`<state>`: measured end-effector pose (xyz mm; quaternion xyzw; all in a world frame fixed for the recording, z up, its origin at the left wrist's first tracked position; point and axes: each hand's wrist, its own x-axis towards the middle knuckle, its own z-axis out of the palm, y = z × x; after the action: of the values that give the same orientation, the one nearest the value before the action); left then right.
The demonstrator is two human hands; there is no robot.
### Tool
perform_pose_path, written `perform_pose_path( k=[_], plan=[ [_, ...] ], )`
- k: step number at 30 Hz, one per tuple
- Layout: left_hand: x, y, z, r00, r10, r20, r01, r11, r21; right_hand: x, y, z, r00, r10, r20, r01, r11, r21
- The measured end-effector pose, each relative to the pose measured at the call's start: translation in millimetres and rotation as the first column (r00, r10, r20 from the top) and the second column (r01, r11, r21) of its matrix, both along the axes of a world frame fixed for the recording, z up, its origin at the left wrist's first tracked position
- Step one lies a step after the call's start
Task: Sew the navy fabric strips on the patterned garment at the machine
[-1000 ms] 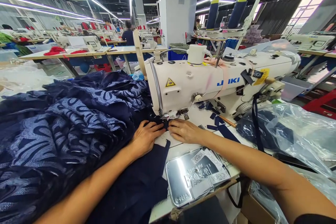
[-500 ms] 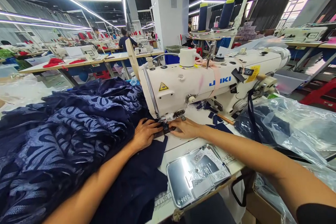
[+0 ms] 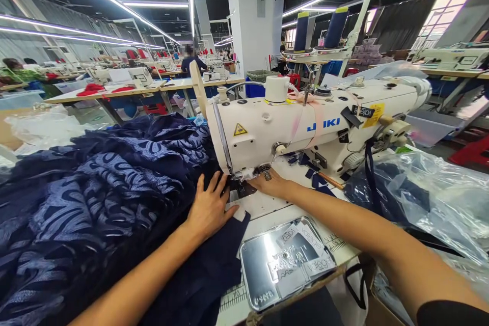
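A white sewing machine [image 3: 298, 122] stands across the middle, its needle area low at the left end. My left hand [image 3: 209, 205] lies with fingers spread on dark navy fabric [image 3: 219, 265], left of the presser foot. Behind the needle area, my right hand [image 3: 267, 183] reaches in from the right; its fingertips are partly hidden by machine parts, and what they hold cannot be made out. A small black label [image 3: 246, 190] lies under the needle area between my hands. Patterned navy fabric [image 3: 103, 188] is heaped at the left.
A metal tray [image 3: 263, 270] with paper labels sits at the table's front edge. Navy scraps [image 3: 315, 175] lie behind my right arm. Clear plastic bags [image 3: 431, 188] rest at the right. Thread cones [image 3: 335, 28] stand behind the machine. A person [image 3: 193, 61] is farther back.
My left hand has drawn back from the needle area toward me, and its fingers have spread. My right hand remains beside the needle area. The camera view has shifted slightly.
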<state>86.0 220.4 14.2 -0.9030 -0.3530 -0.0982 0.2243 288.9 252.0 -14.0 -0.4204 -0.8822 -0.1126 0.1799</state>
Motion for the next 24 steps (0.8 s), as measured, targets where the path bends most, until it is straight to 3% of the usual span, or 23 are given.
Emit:
perform_pose_path(
  k=[2, 6, 13, 24],
  plan=[
    [2.5, -0.9, 2.5, 0.999, 0.047, -0.019, -0.048, 0.998, -0.036, 3.0, -11.3, 10.1, 0.992, 0.010, 0.127, -0.014, 1.000, 0.026],
    [4.6, 8.5, 5.3, 0.996, 0.081, -0.044, -0.086, 0.988, -0.128, 2.2, -26.8, 18.4, 0.960, -0.088, 0.264, 0.091, 0.996, 0.002],
    [6.0, 18.9, 7.5, 0.996, 0.065, -0.061, -0.076, 0.979, -0.187, -3.2, -26.4, 11.3, 0.972, -0.130, 0.194, 0.146, 0.987, -0.071],
    [6.8, 23.6, 4.7, 0.998, 0.057, -0.026, -0.062, 0.972, -0.228, -10.8, -29.5, 11.2, 0.970, -0.167, 0.174, 0.180, 0.982, -0.062]
  ],
)
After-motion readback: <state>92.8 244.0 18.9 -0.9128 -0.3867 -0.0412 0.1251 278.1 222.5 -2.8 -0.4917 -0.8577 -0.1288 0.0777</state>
